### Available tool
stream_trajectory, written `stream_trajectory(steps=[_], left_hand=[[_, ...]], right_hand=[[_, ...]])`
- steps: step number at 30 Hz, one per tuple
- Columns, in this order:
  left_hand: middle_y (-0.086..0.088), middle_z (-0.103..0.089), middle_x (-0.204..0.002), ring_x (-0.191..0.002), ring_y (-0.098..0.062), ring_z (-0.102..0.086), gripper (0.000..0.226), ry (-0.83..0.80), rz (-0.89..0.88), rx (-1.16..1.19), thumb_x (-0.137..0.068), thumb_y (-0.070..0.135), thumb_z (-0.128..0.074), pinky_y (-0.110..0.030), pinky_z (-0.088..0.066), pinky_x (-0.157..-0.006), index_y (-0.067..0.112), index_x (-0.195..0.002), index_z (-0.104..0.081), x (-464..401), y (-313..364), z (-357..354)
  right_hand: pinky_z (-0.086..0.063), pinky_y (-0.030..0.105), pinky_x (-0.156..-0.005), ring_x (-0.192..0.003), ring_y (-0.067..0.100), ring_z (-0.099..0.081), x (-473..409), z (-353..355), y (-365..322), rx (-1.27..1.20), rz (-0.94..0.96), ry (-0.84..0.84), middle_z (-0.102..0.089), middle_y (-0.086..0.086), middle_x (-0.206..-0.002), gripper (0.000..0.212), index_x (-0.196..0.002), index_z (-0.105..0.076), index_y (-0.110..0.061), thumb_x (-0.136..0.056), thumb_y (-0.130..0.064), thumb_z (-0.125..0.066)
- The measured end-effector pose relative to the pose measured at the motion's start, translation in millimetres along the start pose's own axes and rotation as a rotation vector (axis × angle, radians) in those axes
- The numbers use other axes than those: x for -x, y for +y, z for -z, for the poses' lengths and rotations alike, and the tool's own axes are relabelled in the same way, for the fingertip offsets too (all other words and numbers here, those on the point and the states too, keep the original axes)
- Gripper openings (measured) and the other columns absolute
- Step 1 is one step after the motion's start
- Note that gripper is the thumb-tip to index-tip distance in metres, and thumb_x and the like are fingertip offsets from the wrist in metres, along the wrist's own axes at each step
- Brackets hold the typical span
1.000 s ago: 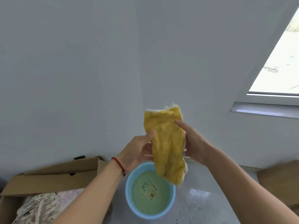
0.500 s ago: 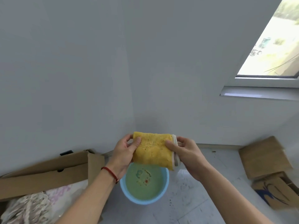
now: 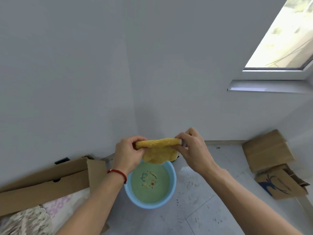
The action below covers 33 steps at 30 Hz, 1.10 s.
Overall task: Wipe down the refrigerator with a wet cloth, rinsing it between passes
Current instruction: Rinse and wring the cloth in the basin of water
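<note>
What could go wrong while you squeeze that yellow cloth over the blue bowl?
1. The yellow cloth hangs over the far edge of the blue basin, not its middle, so drips may land on the floor, which already looks wet there.
2. The left hand and right hand grip only the top edge; a slip could drop it into the murky green water and splash.
3. The cardboard box close beside the basin could get soaked.

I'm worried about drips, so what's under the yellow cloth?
The blue basin of greenish water sits below the yellow cloth; the cloth hides the basin's far rim.
</note>
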<state>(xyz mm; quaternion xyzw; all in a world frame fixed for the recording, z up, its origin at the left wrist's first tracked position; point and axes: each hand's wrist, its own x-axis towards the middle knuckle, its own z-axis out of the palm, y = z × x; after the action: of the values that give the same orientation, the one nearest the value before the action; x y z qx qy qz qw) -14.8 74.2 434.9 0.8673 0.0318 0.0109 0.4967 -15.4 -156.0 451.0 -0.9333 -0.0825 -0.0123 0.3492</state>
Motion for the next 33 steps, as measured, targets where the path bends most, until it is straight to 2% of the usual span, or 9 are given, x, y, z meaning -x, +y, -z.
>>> stream_trajectory(steps=[2,6,9,13,16,24,28,30,33], left_hand=[[0.004,-0.075,-0.077,-0.077,-0.012,-0.070,0.004,-0.069,0.066,0.169,-0.083,0.024,-0.082,-0.024,-0.058,-0.072,0.025,-0.084,-0.078,-13.3,2.3,2.8],[-0.007,-0.078,-0.106,-0.102,-0.020,-0.072,0.039,-0.308,0.334,0.577,-0.099,0.041,-0.059,-0.034,-0.056,-0.090,0.008,-0.113,-0.073,-40.0,5.5,-23.4],[-0.011,-0.072,-0.125,-0.117,-0.026,-0.069,0.048,-0.441,0.539,0.669,-0.104,0.049,-0.047,-0.048,-0.054,-0.101,0.014,-0.131,-0.063,-43.6,-17.1,-74.2],[-0.012,-0.064,-0.131,-0.113,-0.033,-0.068,0.059,-0.597,0.847,0.489,-0.090,0.020,-0.077,-0.054,-0.059,-0.085,0.032,-0.135,-0.040,-15.6,-76.9,-130.5],[-0.017,-0.071,-0.117,-0.101,-0.034,-0.072,0.063,-0.604,0.947,0.346,-0.090,0.004,-0.073,-0.049,-0.061,-0.077,0.038,-0.131,-0.039,1.6,-123.0,-181.1],[-0.016,-0.076,-0.094,-0.089,-0.035,-0.074,0.024,-0.262,0.930,0.200,-0.101,0.021,-0.060,-0.056,-0.059,-0.083,0.040,-0.115,-0.056,-29.3,-276.0,-373.9],[-0.016,-0.074,-0.093,-0.086,-0.037,-0.073,0.027,-0.192,0.871,0.082,-0.100,0.020,-0.060,-0.057,-0.059,-0.081,0.046,-0.107,-0.058,-56.8,-362.2,-429.6],[-0.012,-0.072,-0.102,-0.090,-0.031,-0.072,0.035,-0.243,0.860,0.018,-0.098,0.027,-0.063,-0.053,-0.058,-0.087,0.046,-0.126,-0.052,-65.9,-398.2,-445.5],[-0.002,-0.046,-0.128,-0.111,-0.021,-0.056,0.070,-0.347,0.759,-0.247,-0.092,0.040,-0.067,-0.040,-0.048,-0.101,0.049,-0.147,-0.026,-65.3,-418.3,-454.5]], right_hand=[[-0.043,0.010,-0.077,-0.092,0.004,-0.054,-5.5,7.7,5.6,-0.097,-0.050,0.025,-0.051,-0.008,-0.101,0.012,-0.097,-0.070,-0.022,-0.094,-0.033,-0.074],[-0.060,0.035,-0.080,-0.093,0.019,-0.074,-16.0,17.8,17.6,-0.910,-0.444,-0.100,-0.075,0.003,-0.102,0.040,-0.115,-0.062,-0.011,-0.095,-0.045,-0.067],[-0.058,0.054,-0.096,-0.109,0.032,-0.073,-9.2,-12.3,54.2,-1.173,-0.630,-0.264,-0.075,0.014,-0.119,0.031,-0.128,-0.061,-0.010,-0.102,-0.026,-0.063],[-0.059,0.053,-0.095,-0.110,0.030,-0.072,21.0,-71.9,138.4,-1.042,-0.831,-0.295,-0.072,0.013,-0.123,0.039,-0.134,-0.055,-0.014,-0.098,-0.002,-0.066],[-0.062,0.043,-0.091,-0.106,0.023,-0.072,37.2,-111.6,208.1,-0.907,-0.934,-0.299,-0.070,0.007,-0.120,0.040,-0.130,-0.056,-0.018,-0.095,-0.006,-0.071],[-0.058,0.040,-0.094,-0.107,0.019,-0.067,5.1,-270.2,417.5,-0.717,-0.983,-0.382,-0.067,0.006,-0.122,0.029,-0.123,-0.053,-0.022,-0.099,-0.008,-0.062],[-0.055,0.047,-0.100,-0.107,0.019,-0.067,-14.9,-344.6,494.6,-0.652,-0.948,-0.317,-0.068,0.001,-0.117,0.037,-0.125,-0.052,-0.027,-0.096,-0.011,-0.068],[-0.056,0.047,-0.099,-0.106,0.018,-0.068,-15.4,-374.1,518.0,-0.649,-0.935,-0.313,-0.068,-0.002,-0.118,0.040,-0.133,-0.051,-0.024,-0.098,-0.016,-0.067],[-0.038,0.045,-0.117,-0.139,0.028,-0.048,-3.3,-397.8,523.1,-0.456,-0.941,-0.354,-0.045,0.010,-0.154,0.063,-0.160,-0.024,-0.016,-0.106,-0.031,-0.053]])
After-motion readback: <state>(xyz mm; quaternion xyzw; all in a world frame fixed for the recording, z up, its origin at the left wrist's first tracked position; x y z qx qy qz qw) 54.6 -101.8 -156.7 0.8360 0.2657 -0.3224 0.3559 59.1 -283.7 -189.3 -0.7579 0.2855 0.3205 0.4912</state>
